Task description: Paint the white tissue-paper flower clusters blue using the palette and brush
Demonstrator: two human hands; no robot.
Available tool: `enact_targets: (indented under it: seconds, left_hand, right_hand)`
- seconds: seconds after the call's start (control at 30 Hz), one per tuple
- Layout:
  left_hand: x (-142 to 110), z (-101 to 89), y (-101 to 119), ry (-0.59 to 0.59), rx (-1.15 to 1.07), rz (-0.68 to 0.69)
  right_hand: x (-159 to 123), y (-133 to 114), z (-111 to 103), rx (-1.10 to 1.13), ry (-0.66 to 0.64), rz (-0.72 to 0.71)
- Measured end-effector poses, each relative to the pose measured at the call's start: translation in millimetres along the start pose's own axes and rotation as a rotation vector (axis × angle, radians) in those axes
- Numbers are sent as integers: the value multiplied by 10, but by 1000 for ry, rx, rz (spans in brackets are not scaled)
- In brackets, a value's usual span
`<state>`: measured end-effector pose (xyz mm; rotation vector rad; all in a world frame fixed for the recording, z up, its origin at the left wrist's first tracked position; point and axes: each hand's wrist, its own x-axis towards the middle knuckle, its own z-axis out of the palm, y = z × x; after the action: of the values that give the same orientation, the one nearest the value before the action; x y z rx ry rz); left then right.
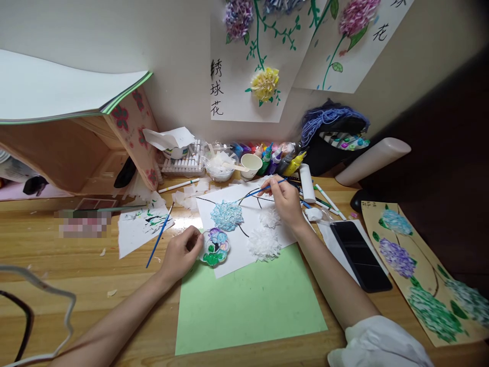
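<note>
My right hand (280,201) grips a blue-handled paintbrush (255,192), its tip just above the upper right edge of a blue paper flower (226,215). That flower is on a white sheet (225,255) with dark painted stems. Two white paper flowers, a smaller one (269,217) and a larger one (264,244), are on the same sheet below my right hand. My left hand (183,253) pinches the left rim of a flower-shaped paint palette (214,247) holding green, purple, blue and black paint. Beneath the sheet lies light green paper (248,311).
Left lies another blue paintbrush (160,234) on a paint-smeared paper scrap (141,224). Behind stand a paper cup (251,166), a bowl of white paper pieces (221,165) and paint bottles (274,161). Right are a black phone (361,255) and a finished flower picture (424,275).
</note>
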<state>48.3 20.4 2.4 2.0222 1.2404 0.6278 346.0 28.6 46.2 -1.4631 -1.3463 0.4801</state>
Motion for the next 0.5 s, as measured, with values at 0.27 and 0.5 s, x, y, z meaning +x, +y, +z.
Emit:
enact_targets:
  seconds: [0.27, 0.5]
  left_hand:
    - [-3, 4, -12, -3, -15, -4]
    - [-5, -4, 3, -7, -14, -9]
  right_hand:
    - [-20, -38, -9, -67, -58, -86]
    - [-27, -89, -39, -85, -66, -146]
